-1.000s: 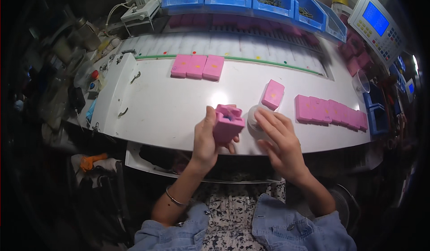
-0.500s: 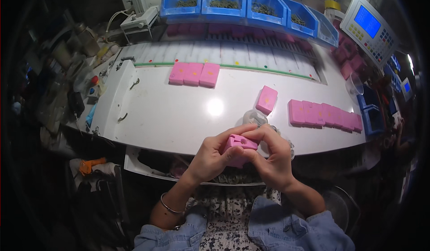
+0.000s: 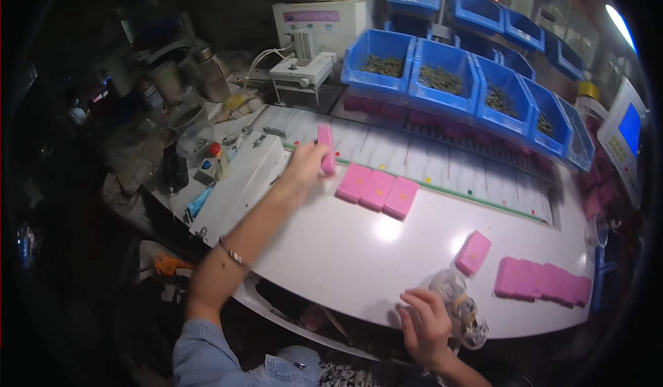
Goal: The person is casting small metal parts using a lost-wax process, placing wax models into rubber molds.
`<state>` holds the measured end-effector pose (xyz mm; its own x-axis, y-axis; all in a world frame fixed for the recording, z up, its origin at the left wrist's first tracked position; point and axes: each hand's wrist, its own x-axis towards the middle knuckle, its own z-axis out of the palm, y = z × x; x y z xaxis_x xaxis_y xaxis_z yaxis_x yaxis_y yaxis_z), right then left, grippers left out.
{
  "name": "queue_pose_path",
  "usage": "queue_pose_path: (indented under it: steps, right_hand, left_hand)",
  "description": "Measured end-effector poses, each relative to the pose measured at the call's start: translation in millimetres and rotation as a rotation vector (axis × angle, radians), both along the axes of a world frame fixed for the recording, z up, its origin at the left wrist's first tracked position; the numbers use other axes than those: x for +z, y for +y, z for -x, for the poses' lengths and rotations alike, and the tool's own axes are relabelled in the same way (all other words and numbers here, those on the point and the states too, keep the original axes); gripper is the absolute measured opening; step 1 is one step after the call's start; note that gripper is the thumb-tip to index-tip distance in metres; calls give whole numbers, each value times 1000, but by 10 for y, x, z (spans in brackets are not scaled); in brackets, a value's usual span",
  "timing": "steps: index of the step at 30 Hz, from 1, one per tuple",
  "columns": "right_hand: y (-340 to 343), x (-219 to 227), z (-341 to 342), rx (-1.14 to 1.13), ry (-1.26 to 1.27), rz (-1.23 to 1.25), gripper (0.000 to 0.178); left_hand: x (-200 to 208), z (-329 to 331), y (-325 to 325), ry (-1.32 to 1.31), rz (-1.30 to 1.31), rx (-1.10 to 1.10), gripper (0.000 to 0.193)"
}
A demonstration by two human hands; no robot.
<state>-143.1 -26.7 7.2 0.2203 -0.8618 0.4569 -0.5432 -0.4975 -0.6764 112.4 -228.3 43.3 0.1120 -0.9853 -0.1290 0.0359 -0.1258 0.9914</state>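
My left hand reaches far to the left, closed on a pink rubber mold. That mold is on its narrow edge near the green strip, just left of a row of three pink molds lying flat. Whether its lower end touches the table I cannot tell. My right hand is at the table's front edge, fingers loosely bent and apart, with nothing visible in them. Beside it are a clear round container and a clump of small grey-white pieces. A single pink mold lies beyond.
An overlapping row of several pink molds lies at the right. Blue bins with small greenish pieces hang over a white slotted rack at the back. A white box-like ledge bounds the left; a keypad screen stands far right.
Both hands held the pink mold together at the front edge. My left hand has carried it far left; my right hand has let go and lowered. The view has turned left.
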Motion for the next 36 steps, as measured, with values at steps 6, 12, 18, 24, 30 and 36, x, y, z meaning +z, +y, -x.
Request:
queue_pose_path:
  steps: [6, 12, 18, 24, 30, 36]
  right_hand:
    - [-58, -134, -81, 17, 89, 136, 22]
    - [-133, -88, -55, 20, 26, 83, 17]
    - [-209, -197, -113, 48, 124, 73, 26]
    - [-142, -274, -11, 50, 120, 78, 26]
    - [-57, -281, -28, 36, 92, 56, 25]
    - [-128, 54, 70, -193, -43, 131, 56]
  left_hand:
    - [-181, -778, -1290, -1093, 401, 511, 37]
    - [-351, -953, -1647, -1223, 201, 453, 43]
    - [-238, -394, -1086, -1421, 417, 161, 47]
    - [-369, 1022, 172, -1319, 823, -366, 53]
    - [-409, 1362, 699, -1077, 614, -642, 48]
    - [-160, 1126, 970, -77, -78, -662, 40]
